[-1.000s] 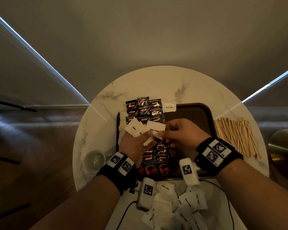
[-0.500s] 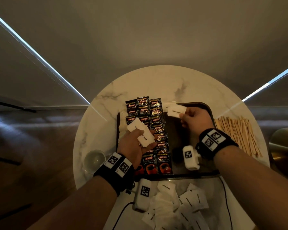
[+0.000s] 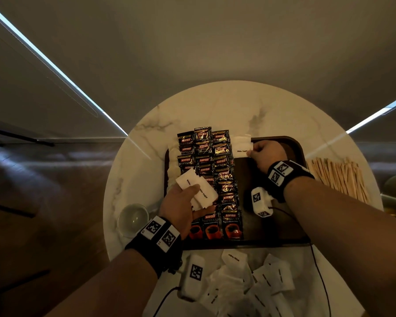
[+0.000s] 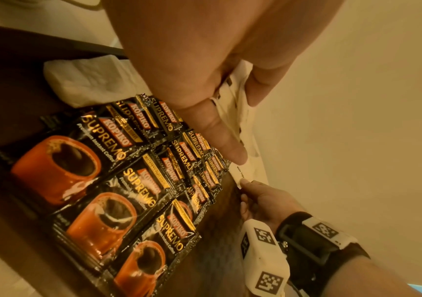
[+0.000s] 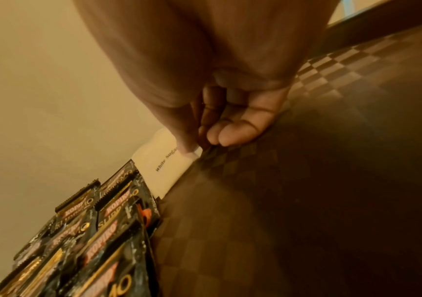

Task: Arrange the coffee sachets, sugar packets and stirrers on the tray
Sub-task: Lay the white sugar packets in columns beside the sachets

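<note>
A dark brown tray [image 3: 301,154] lies on a round marble table [image 3: 146,138]. Black coffee sachets [image 3: 217,170] fill its left half in overlapping rows. My left hand [image 3: 181,207] hovers over them and grips a small stack of white sugar packets [image 3: 196,191]. My right hand [image 3: 264,154] pinches one white sugar packet [image 3: 241,149] at the tray's far edge, right of the sachets; in the right wrist view the thumb presses this packet [image 5: 169,162] down. Another packet lies just beyond it. Wooden stirrers [image 3: 338,177] lie on the table to the right of the tray.
A heap of loose sugar packets [image 3: 249,280] sits on the table's near edge, in front of the tray. A small glass bowl [image 3: 133,218] stands left of the tray. The tray's right half [image 5: 306,201] is bare, with a checked surface. Cables trail from the wrist cameras.
My right hand took one packet from the left hand's stack, carried it to the tray's far edge and lowered it there. The left hand stayed in place with the remaining packets.
</note>
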Available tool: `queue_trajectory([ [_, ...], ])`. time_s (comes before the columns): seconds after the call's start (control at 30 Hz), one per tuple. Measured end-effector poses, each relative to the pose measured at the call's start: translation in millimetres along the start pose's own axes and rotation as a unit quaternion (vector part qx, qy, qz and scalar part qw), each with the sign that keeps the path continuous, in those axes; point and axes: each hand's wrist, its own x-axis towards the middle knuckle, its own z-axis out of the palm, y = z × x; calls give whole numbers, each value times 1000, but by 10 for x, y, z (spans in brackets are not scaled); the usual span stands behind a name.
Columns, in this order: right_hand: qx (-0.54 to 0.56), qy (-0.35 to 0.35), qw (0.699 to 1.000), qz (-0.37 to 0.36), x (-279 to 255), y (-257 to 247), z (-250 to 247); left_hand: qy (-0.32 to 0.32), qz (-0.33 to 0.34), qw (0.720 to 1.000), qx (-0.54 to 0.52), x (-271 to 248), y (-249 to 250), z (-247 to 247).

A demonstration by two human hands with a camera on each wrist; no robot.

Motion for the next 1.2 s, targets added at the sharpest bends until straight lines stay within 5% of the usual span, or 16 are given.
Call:
queue_trajectory([
  [0.43,6,47,998,34,52,-7,63,-11,5,1000,-17,-29,-54,-10],
  [0.7,91,62,993,44,-156,2,-25,-12,63,998,-19,-4,-78,55],
  [0.8,172,18,985,-7,-517,-84,-120,-6,78,997,-18,23,-72,87],
  [0.9,263,-117,957,-33,-961,-214,-212,1,84,996,-11,43,-82,135],
  [1.0,210,-244,944,-68,-1284,-256,-158,6,75,997,-31,53,-110,187],
  [1.2,309,-135,940,-50,-1431,-233,-66,5,46,998,-42,29,-129,255],
])
